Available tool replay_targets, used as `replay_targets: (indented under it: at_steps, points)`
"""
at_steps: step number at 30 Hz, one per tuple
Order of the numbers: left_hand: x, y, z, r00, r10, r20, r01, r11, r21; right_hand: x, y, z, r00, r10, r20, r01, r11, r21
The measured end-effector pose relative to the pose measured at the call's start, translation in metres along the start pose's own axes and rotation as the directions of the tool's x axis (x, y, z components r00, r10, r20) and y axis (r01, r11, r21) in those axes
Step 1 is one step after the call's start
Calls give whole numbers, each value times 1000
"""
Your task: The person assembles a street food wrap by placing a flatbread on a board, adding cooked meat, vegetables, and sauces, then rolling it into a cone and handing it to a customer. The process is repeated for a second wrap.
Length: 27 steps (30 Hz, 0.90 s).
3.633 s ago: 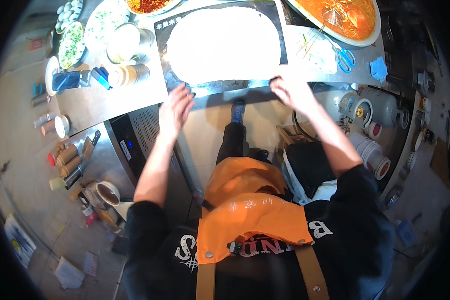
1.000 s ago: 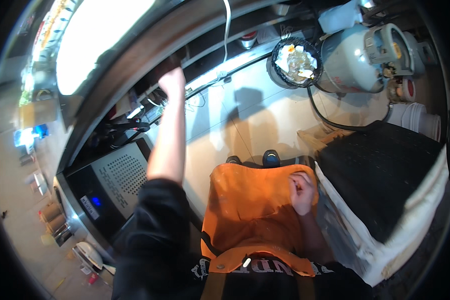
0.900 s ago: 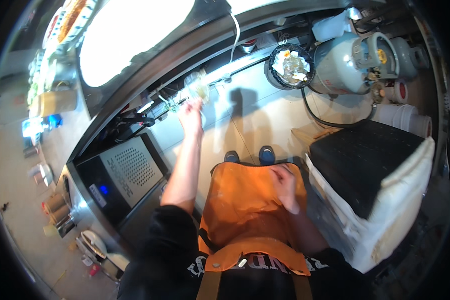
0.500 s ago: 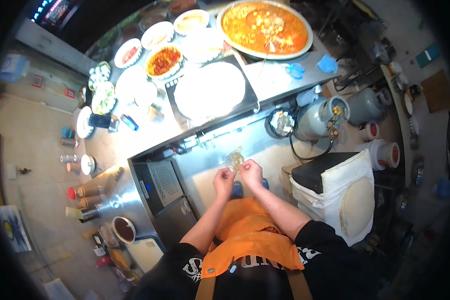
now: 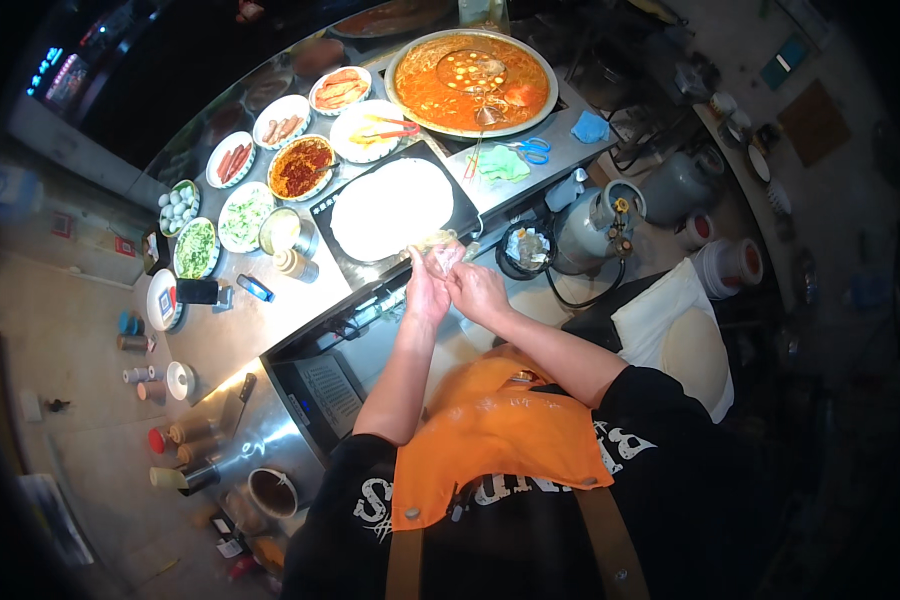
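Over the front edge of the counter my two hands meet at a thin, crumpled clear plastic glove (image 5: 434,240). My left hand (image 5: 426,292) points away from me, its fingers stretched out and partly inside the see-through plastic. My right hand (image 5: 478,291) has its fingers bent and pinches the plastic beside the left fingers. Just beyond both hands lies a round hot plate (image 5: 395,205), its top glaring white, set in a dark frame.
A large pan of red broth (image 5: 440,110) stands far back. Left of the hot plate are a bowl of chilli sauce (image 5: 301,168), a bowl of sausages (image 5: 282,122) and chopped greens (image 5: 197,249). Blue scissors (image 5: 535,150) and a green cloth (image 5: 498,163) lie right. Gas cylinder (image 5: 597,225) below.
Both hands have moved up and away from my body, toward the hot plate, with the plastic. The left fingers have gone from pinching to stretched out. The view has shifted and the glare is weaker.
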<state>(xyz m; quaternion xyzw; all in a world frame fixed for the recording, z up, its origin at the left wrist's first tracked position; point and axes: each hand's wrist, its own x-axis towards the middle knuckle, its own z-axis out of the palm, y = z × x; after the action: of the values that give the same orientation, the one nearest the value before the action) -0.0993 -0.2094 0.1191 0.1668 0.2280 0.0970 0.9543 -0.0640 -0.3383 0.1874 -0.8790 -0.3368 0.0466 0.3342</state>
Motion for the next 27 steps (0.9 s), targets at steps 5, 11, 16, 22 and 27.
replay_targets:
  at_steps: [5, 11, 16, 22, 27]
  points:
    - [53, 25, 19, 1000, -17, 15, 16, 998, 58, 56, 27, -5, 987, -89, 132, 58, 974, 219]
    - [115, 75, 46, 994, 60, 86, -60, 998, -9, 160, 42, -10, 931, -186, 314, 26, 893, 450]
    - [156, 119, 65, 963, 249, -100, -233, 961, 146, 236, 29, 4, 740, -534, 408, 173, 738, 652]
    - [177, 165, 32, 817, 293, -496, -450, 862, -233, 341, 37, 46, 167, -830, 532, 398, 550, 734]
    - [131, 174, -7, 795, 333, -507, -479, 857, -188, 464, 88, 116, 922, -317, 223, 386, 702, -598]
